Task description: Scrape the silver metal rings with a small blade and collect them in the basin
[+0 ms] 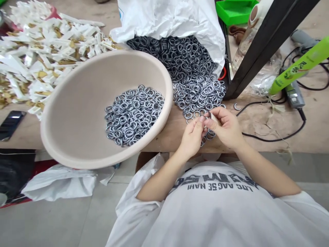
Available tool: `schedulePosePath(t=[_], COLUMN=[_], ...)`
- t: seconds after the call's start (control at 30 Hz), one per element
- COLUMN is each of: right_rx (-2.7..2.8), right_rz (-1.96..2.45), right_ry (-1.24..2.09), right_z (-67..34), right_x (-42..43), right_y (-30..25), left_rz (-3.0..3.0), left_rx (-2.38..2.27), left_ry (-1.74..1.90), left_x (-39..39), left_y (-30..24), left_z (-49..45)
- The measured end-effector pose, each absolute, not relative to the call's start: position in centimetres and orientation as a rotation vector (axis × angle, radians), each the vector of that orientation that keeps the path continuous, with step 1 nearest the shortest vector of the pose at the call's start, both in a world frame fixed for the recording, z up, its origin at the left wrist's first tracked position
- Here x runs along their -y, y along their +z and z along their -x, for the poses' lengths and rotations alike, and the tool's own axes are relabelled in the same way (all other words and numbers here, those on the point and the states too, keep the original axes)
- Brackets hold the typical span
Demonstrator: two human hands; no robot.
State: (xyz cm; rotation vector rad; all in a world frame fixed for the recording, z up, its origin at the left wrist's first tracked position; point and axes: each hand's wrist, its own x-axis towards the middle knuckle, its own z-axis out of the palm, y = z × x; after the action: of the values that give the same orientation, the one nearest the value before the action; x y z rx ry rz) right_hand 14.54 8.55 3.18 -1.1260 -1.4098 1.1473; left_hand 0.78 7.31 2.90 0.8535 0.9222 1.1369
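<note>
**Small steel rings (207,134) in a pinch at the table (259,120) edge**

Both hands close together just above the near edge of the table, over a short cluster of the rings hanging below the fingertips. Left hand (191,137): fingers and thumb drawn in, nearly closed, on the rings. Right hand (224,127): fingers curled, pinched on a small pale piece (212,116), its form too small to tell, and almost touching the left fingertips. Whether the rings are linked together: not clear at this size. Close fingerwork at this moment, by the look of it, with no reach toward the heaps.

Just beyond the hands, a loose heap of rings (197,85), spilling from a white sack (177,20). To the right, one open ring (236,107), lying alone on the table. To the left, a wide beige bowl (72,116), tilted, with more rings (133,115) inside and its rim near the left hand. Past the bowl, a pile of white-and-gold tags (43,58).

Open room mainly to the right: bare table as far as a black cable (272,137). Little room toward the body, with the table edge right under the hands. On the left, a tight margin at the bowl rim.
</note>
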Motion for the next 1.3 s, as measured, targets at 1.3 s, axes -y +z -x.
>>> schedulePosePath(t=[1.3], right_rx=[2.372], right_rz=[1.818], right_ry=[0.166], right_z=[-13.4], right_x=[-12.2], right_y=[2.2], left_rz=[-0.708], left_rx=[-0.964], left_ry=[1.159], left_x=[-7.1], left_y=[1.1], left_z=[5.4])
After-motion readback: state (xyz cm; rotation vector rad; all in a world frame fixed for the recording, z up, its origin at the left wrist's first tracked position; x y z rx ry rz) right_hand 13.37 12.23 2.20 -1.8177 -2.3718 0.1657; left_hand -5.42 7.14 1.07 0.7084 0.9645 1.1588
